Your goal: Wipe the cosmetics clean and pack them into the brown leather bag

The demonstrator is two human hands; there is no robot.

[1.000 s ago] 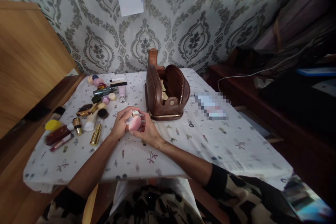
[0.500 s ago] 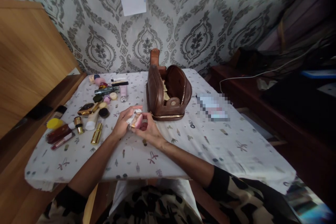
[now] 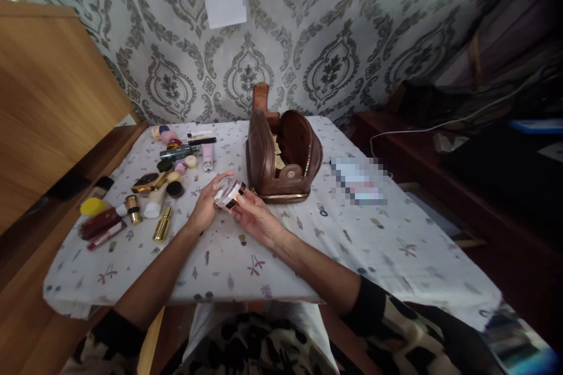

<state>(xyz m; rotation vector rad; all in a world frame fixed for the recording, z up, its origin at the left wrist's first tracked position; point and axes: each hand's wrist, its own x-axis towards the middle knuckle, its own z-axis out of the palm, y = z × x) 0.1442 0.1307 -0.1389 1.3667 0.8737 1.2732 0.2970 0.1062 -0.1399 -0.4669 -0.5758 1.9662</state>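
Between my two hands is a round clear jar (image 3: 230, 193) with a shiny copper-coloured band, tilted above the table. My left hand (image 3: 206, 205) grips its left side, and my right hand (image 3: 255, 215) has its thumb and fingers on the right side. Just behind my hands stands a brown leather bag (image 3: 268, 158), unzipped, with something pale inside. Left of my hands lie several cosmetics, among them a gold tube (image 3: 162, 224), a pink tube (image 3: 207, 156), a dark round pot (image 3: 175, 189) and a yellow lid (image 3: 93, 206).
A phone-like item (image 3: 358, 180), blurred out, lies on the patterned tablecloth (image 3: 352, 252) at the right. A wooden panel (image 3: 57, 94) rises at the left. Patterned wall covering stands behind the table. A white cable (image 3: 433, 126) runs over dark furniture at the right.
The jar has been turned between my hands, so its clear face and copper band now show. My right hand has shifted its fingers on it. The view has moved slightly.
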